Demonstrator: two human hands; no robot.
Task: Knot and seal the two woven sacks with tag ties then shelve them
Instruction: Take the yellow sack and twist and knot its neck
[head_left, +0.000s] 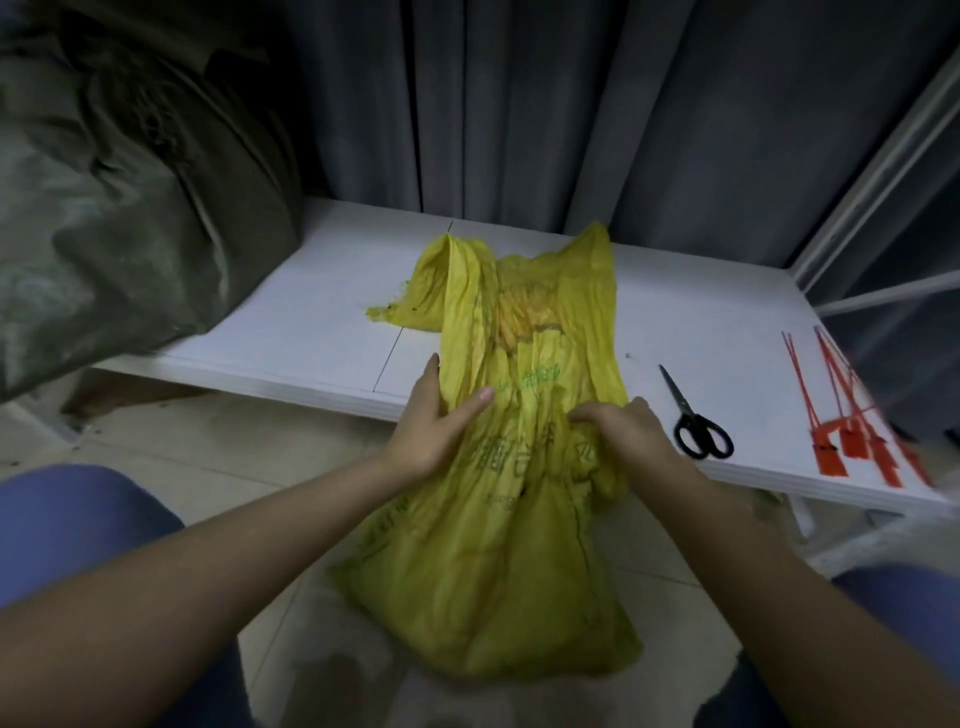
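Sacking of crumpled yellow woven plastic with green print, one yellow sack (519, 415), drapes over the front edge of the low white shelf board (322, 291); its upper part lies flat on the board with the top corners spread toward the back, and its lower part hangs down over the pale tiled floor (249, 457) between our knees; we press our left hand (436, 421) against the sack's left side at the board's edge, fingers stretched flat along the fabric and not curled round it; our right hand (623, 426) lies palm down on the right side, its fingertips bunching a fold of the fabric, gathering rather than gripping tight; to the right of the sack, apart from it, a pair of black-handled scissors (693, 415) lies closed on the board, blades pointing away from us; further right, near the board's right end, a bundle of red plastic tag ties (852, 415) lies with the flat tags toward us and the thin tails pointing back, somewhat blurred; at the left end of the board a bulky dark green sack (114, 197) rests, full and creased; grey curtains (519, 104) hang behind the board; a white metal shelf frame (883, 171) stands at the right
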